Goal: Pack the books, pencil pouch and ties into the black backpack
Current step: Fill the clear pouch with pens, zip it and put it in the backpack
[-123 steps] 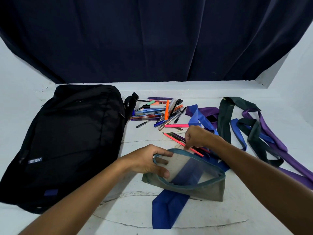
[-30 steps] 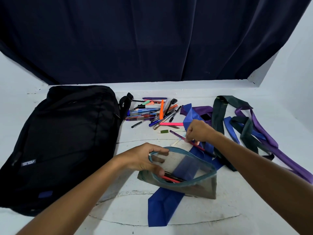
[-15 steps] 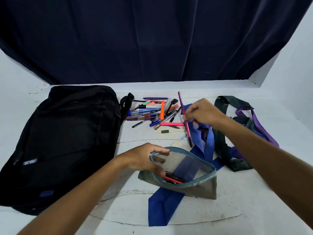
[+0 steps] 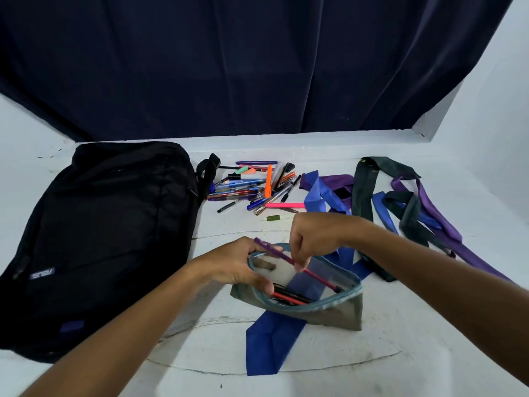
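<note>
A grey mesh pencil pouch (image 4: 329,313) with a blue zip rim lies open at the front centre, on top of a blue tie (image 4: 272,342). My left hand (image 4: 237,267) grips the pouch's left rim and holds its mouth open. My right hand (image 4: 312,239) pinches a purple and pink pen (image 4: 303,267) that slants down into the pouch, where a few pens lie. The black backpack (image 4: 100,239) lies flat and closed on the left. Blue, purple and dark green ties (image 4: 406,207) sprawl at the right. No books are in view.
A heap of loose pens and markers (image 4: 257,187) lies behind the pouch, beside the backpack's handle. A green-capped pen (image 4: 276,217) lies alone nearer me. The white surface (image 4: 400,353) ends at a dark curtain (image 4: 257,67) at the back.
My right hand picked a purple and pink pen up from beside the ties, lifted it, then brought it down into the pouch mouth. My left hand stayed on the rim.
</note>
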Demonstrator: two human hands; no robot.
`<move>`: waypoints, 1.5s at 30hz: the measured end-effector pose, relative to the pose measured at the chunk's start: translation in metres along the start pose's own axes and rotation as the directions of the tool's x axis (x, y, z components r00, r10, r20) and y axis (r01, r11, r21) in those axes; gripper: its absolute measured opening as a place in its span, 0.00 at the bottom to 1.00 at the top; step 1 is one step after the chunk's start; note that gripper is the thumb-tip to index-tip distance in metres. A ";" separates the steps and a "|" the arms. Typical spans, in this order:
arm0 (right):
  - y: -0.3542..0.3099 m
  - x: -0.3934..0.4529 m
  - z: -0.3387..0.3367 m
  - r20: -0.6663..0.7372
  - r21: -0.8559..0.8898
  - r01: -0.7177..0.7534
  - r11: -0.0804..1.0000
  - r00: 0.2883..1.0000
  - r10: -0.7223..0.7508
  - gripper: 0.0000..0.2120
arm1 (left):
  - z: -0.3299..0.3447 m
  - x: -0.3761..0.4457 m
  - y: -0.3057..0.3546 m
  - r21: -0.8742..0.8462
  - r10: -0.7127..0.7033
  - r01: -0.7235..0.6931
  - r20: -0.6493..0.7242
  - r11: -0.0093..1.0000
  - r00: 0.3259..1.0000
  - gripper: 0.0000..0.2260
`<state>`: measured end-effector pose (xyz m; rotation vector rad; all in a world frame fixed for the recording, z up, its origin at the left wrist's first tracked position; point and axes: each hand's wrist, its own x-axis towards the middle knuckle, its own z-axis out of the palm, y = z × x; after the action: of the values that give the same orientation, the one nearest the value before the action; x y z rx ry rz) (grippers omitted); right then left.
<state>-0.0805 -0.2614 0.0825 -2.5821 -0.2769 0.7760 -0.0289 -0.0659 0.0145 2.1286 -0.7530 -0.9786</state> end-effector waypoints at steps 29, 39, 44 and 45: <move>0.090 0.102 0.011 -0.230 -0.036 -0.008 0.999 0.973 -0.001 0.10 | 0.001 -0.010 0.002 0.062 0.004 -0.004 -0.005 0.998 1.000 0.43; 0.061 0.074 -0.021 -0.528 0.492 0.292 0.820 0.849 0.014 0.04 | 0.000 -0.008 -0.003 0.043 -0.015 0.016 -0.008 0.999 1.000 0.44; 0.038 0.041 -0.042 -0.493 0.754 0.370 0.543 0.865 0.095 0.02 | 0.000 -0.006 0.000 0.041 -0.005 0.005 -0.002 0.999 1.000 0.44; 0.033 0.032 -0.044 -0.465 0.780 0.365 0.508 0.882 0.080 0.02 | 0.000 -0.006 0.000 0.038 -0.004 0.004 0.001 0.999 1.000 0.44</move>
<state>-0.0269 -0.2954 0.0852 -1.6397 0.0509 0.1186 -0.0319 -0.0618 0.0175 2.1631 -0.7733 -0.9744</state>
